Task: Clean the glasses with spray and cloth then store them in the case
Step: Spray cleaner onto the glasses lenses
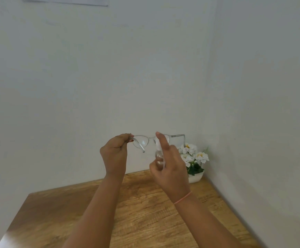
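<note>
Legible text: none.
I read no label, brand or number on any surface in my view.

Bare wooden table [59,217]; only a flowerpot [195,177] in its far-right corner.

Left hand [114,154] pinches the clear glasses [145,142] at one corner, raised above the wooden table [145,212]; right hand [168,169] grips a small spray bottle [159,155], forefinger on top.
</note>
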